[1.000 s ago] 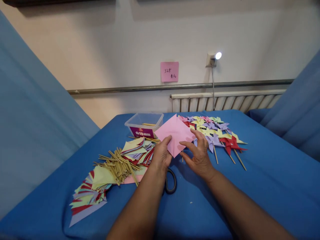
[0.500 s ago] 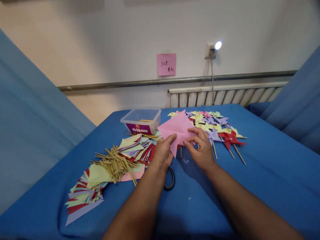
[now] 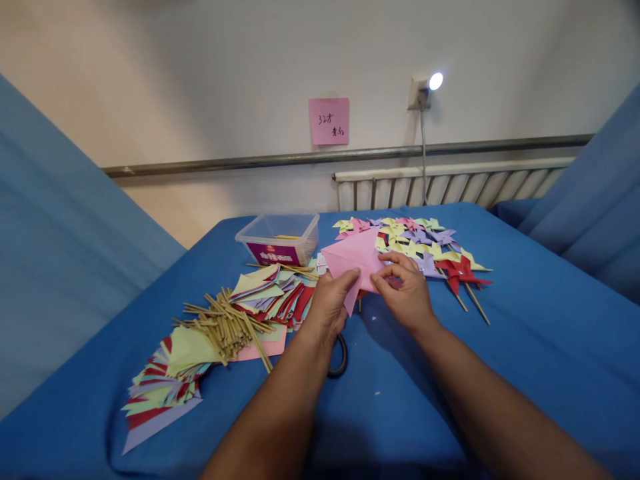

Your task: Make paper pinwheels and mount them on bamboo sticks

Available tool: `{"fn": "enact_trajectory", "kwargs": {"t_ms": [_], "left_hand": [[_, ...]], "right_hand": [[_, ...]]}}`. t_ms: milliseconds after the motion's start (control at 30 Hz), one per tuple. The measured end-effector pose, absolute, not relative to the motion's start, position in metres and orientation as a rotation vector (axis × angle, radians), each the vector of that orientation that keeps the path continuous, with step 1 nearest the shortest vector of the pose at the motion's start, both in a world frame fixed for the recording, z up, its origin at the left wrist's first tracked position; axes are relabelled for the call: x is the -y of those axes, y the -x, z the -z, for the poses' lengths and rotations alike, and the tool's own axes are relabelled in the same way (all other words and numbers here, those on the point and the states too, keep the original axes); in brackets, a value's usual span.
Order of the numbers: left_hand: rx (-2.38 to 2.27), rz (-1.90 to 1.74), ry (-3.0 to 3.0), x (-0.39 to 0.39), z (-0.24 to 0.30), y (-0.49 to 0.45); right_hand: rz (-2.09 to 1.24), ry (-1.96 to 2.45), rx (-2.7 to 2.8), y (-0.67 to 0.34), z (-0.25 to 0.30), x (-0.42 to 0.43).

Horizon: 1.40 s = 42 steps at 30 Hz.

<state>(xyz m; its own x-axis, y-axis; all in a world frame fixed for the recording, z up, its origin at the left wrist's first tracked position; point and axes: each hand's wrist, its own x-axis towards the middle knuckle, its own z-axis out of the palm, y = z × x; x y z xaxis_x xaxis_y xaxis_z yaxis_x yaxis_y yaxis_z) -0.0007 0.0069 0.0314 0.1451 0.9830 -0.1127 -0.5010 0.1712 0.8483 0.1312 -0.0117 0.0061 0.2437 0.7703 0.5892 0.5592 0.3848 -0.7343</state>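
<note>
A pink sheet of paper (image 3: pixel 356 257) with slit corners is held up above the table between both hands. My left hand (image 3: pixel 333 293) grips its lower left part, thumb on the near face. My right hand (image 3: pixel 404 287) pinches its right edge, the fingertips bending a corner inward. Beneath my left hand a black loop handle (image 3: pixel 340 359), perhaps of scissors, shows on the blue cloth; the rest is hidden. Finished paper pinwheels (image 3: pixel 417 243) on sticks lie behind and right of my right hand, a red pinwheel (image 3: pixel 457 272) nearest.
Left of my hands lie a heap of short sticks (image 3: pixel 227 330), a stack of coloured papers (image 3: pixel 273 293) and a fanned paper stack (image 3: pixel 163 387). A clear plastic box (image 3: pixel 280 230) holding a few sticks stands at the back. Blue curtains (image 3: pixel 60 200) flank the table.
The pink paper's right corner is folded further inward under my right fingers. Both hands keep hold of it. The view has shifted slightly.
</note>
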Motion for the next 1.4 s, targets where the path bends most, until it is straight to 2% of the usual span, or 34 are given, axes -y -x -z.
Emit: {"fn": "enact_trajectory", "kwargs": {"t_ms": [1400], "left_hand": [[-0.866, -1.202, -0.711, -0.0066, -0.0291, -0.0027]], "right_hand": [[-0.331, 1.316, 1.362, -0.1252, -0.0047, 0.0123]]}}
